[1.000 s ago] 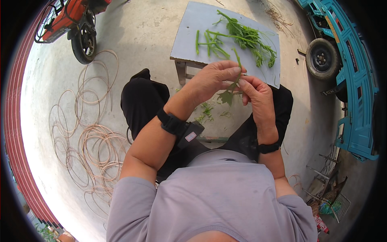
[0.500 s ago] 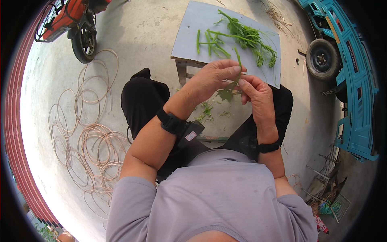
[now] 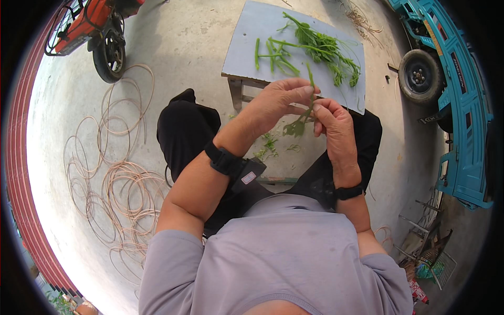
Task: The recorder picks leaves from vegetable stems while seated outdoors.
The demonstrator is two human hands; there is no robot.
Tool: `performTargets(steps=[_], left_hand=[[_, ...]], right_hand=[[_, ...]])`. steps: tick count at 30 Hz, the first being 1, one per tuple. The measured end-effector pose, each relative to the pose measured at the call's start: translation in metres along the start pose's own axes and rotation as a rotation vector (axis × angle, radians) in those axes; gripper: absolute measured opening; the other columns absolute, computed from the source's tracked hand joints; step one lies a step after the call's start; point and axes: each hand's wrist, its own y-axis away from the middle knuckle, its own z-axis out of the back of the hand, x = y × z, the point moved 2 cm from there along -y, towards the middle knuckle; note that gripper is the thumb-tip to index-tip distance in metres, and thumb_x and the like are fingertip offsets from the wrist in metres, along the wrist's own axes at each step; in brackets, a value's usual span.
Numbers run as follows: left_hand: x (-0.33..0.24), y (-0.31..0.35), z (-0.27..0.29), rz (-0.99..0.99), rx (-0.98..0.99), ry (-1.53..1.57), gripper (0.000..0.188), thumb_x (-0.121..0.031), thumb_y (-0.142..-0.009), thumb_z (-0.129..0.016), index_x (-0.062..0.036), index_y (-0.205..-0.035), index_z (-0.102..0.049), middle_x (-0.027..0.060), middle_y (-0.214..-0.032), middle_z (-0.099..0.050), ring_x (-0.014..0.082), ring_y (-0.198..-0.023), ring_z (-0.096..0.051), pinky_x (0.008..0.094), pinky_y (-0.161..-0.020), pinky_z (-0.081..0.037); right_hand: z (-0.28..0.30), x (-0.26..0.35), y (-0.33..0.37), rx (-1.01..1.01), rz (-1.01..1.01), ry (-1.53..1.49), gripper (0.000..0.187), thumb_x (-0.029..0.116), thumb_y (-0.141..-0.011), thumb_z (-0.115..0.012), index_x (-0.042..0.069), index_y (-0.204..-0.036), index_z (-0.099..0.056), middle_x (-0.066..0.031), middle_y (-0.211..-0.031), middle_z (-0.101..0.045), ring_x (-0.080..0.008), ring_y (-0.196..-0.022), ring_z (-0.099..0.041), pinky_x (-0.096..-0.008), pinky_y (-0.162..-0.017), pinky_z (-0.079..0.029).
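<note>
My left hand (image 3: 275,102) and my right hand (image 3: 333,123) meet in front of me, both pinching one green leafy stem (image 3: 303,118). The stem's thin top pokes up above my fingers and its leaves hang below them. Beyond my hands stands a small grey table (image 3: 247,47) with a pile of green leafy stalks (image 3: 320,50) and a few stripped stems (image 3: 270,55) on it. Plucked leaf bits (image 3: 270,147) lie on the concrete between my knees.
Loose coils of pale wire (image 3: 113,178) spread over the ground at left. An orange motorbike (image 3: 89,26) stands at the top left. A blue vehicle with a wheel (image 3: 417,76) fills the right side. Dry twigs (image 3: 359,16) lie behind the table.
My hands have shifted slightly on the stem and its leafy end hangs a little lower; the rest looks the same.
</note>
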Motion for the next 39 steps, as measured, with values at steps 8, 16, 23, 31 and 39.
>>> performTargets(steps=[8, 16, 23, 31, 39], left_hand=[[0.0, -0.003, 0.006, -0.102, 0.005, 0.094, 0.02, -0.025, -0.093, -0.058, -0.0079, -0.103, -0.062, -0.0029, -0.087, -0.061, 0.0056, -0.078, -0.056, 0.0214, -0.071, -0.045], [0.001, -0.005, 0.008, -0.092, 0.034, 0.215, 0.02, -0.023, -0.094, -0.056, -0.0066, -0.105, -0.06, -0.0001, -0.088, -0.062, 0.0086, -0.081, -0.06, 0.0249, -0.072, -0.051], [-0.001, -0.003, 0.004, -0.079, 0.014, 0.095, 0.02, -0.023, -0.094, -0.056, -0.0057, -0.104, -0.06, 0.0001, -0.084, -0.062, 0.0091, -0.079, -0.06, 0.0254, -0.073, -0.051], [0.007, -0.005, 0.008, -0.098, -0.068, 0.147, 0.017, -0.021, -0.093, -0.057, -0.0058, -0.1, -0.06, 0.0, -0.081, -0.06, 0.0082, -0.077, -0.059, 0.024, -0.073, -0.051], [-0.016, 0.0, 0.024, -0.269, -0.288, -0.098, 0.019, -0.023, -0.089, -0.063, -0.0055, -0.097, -0.06, 0.0008, -0.08, -0.061, 0.0068, -0.069, -0.057, 0.021, -0.059, -0.048]], right_hand=[[0.004, -0.008, -0.001, -0.017, -0.04, -0.041, 0.012, 0.014, -0.088, -0.061, 0.002, -0.089, -0.061, 0.0038, -0.068, -0.053, -0.003, -0.052, -0.046, -0.0179, -0.049, -0.038], [0.002, -0.002, 0.002, -0.035, 0.086, -0.091, 0.014, 0.018, -0.089, -0.061, 0.004, -0.091, -0.061, 0.0021, -0.074, -0.057, -0.0035, -0.053, -0.049, -0.0185, -0.05, -0.041], [-0.009, 0.006, 0.004, -0.091, 0.23, 0.289, 0.016, 0.014, -0.085, -0.067, 0.004, -0.097, -0.063, 0.002, -0.078, -0.061, -0.0016, -0.057, -0.049, -0.0168, -0.051, -0.042], [-0.009, 0.005, 0.003, -0.118, 0.186, 0.299, 0.012, 0.011, -0.087, -0.064, 0.004, -0.096, -0.063, 0.0015, -0.08, -0.062, -0.003, -0.068, -0.058, -0.0179, -0.055, -0.047], [0.003, 0.006, 0.005, -0.066, 0.173, 0.111, 0.014, 0.012, -0.089, -0.061, 0.001, -0.097, -0.059, -0.0016, -0.083, -0.063, -0.0069, -0.067, -0.06, -0.0203, -0.055, -0.049]])
